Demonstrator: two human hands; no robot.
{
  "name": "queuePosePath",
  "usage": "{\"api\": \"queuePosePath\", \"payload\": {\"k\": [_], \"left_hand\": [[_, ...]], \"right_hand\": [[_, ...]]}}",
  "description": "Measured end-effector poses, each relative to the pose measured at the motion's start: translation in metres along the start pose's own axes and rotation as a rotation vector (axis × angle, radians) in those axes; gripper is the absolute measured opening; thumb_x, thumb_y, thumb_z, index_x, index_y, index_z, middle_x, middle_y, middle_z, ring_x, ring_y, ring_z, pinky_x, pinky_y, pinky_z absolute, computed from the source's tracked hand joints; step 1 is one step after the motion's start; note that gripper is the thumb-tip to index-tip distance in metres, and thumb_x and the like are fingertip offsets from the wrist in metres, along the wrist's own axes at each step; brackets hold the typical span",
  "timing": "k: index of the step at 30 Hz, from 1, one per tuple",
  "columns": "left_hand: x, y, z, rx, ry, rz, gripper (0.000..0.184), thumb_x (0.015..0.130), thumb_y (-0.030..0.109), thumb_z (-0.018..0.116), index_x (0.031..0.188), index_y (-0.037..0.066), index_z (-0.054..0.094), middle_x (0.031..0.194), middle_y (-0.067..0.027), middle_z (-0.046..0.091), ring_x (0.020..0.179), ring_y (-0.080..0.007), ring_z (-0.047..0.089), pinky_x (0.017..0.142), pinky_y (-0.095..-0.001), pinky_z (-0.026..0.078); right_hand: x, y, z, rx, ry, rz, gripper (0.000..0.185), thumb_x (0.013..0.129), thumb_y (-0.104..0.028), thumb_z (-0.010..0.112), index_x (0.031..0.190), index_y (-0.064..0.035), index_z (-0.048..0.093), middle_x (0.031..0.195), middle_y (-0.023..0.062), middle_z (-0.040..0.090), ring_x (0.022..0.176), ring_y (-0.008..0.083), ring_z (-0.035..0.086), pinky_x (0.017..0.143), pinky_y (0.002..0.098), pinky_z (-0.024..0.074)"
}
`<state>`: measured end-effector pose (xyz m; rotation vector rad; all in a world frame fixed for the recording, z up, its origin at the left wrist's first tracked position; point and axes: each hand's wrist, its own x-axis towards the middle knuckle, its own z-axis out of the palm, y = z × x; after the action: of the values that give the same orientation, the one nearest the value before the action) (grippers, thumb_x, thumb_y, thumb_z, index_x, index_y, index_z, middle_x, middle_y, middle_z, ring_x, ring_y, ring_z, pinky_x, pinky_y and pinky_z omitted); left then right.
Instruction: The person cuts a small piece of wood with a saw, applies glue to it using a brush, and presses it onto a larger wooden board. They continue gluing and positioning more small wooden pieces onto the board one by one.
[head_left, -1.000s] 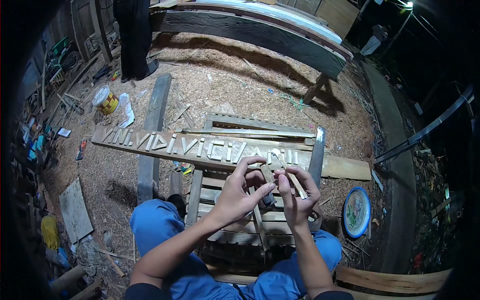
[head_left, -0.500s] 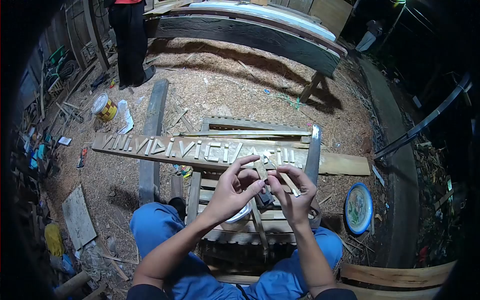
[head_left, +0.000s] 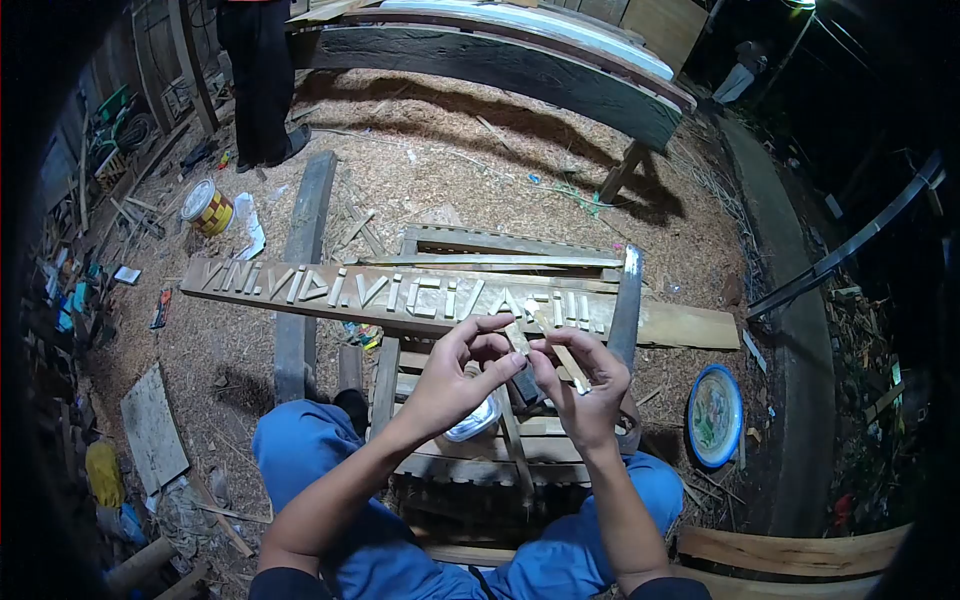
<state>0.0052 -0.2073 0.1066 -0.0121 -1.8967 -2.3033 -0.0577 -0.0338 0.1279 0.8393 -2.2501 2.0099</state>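
Shaving-strewn ground [head_left: 450, 180]: lettered plank [head_left: 690, 325] is lying across slatted frame [head_left: 440, 468], seemingly for support. Left hand [head_left: 455, 385] is pinching small wood piece [head_left: 517, 337] before plank's near edge, probably steadying it; right hand [head_left: 590, 392] is gripping slim stick [head_left: 572, 370]. Near tub [head_left: 470, 426], far-left bucket [head_left: 209, 212], right basin [head_left: 690, 425] are sitting about; contents unclear.

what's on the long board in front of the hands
Pale strips form letters on the board; the part behind the left hand, right hand and held sticks is covered.

Letter strips [head_left: 425, 298] on plank [head_left: 690, 325]; plank across beam [head_left: 297, 350]; bucket [head_left: 208, 209] behind left; basin [head_left: 713, 420] right; bench [head_left: 490, 80] farther behind.
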Motion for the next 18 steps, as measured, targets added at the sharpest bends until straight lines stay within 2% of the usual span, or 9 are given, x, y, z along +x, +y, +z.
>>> {"api": "queuePosePath", "payload": {"k": [9, 18], "left_hand": [[0.000, -0.003, 0.002, -0.018, 0.015, -0.020, 0.053, 0.094, 0.009, 0.073, 0.139, -0.003, 0.049, 0.101, -0.0041, 0.065, 0.097, -0.0097, 0.062, 0.090, -0.0281, 0.049], [-0.004, 0.004, 0.006, -0.001, 0.062, -0.006, 0.055, 0.092, 0.006, 0.074, 0.140, -0.001, 0.048, 0.103, -0.0051, 0.065, 0.099, -0.0094, 0.061, 0.089, -0.0281, 0.050]], "right_hand": [[-0.001, 0.015, 0.000, -0.109, 0.039, -0.139, 0.029, 0.082, -0.003, 0.081, 0.109, -0.0004, 0.072, 0.097, 0.0112, 0.079, 0.090, 0.0168, 0.076, 0.080, 0.0293, 0.0594], [-0.002, 0.007, 0.002, -0.029, 0.004, -0.076, 0.030, 0.083, -0.001, 0.080, 0.111, 0.0010, 0.070, 0.100, 0.0118, 0.077, 0.094, 0.0178, 0.075, 0.082, 0.0301, 0.0594]]}}
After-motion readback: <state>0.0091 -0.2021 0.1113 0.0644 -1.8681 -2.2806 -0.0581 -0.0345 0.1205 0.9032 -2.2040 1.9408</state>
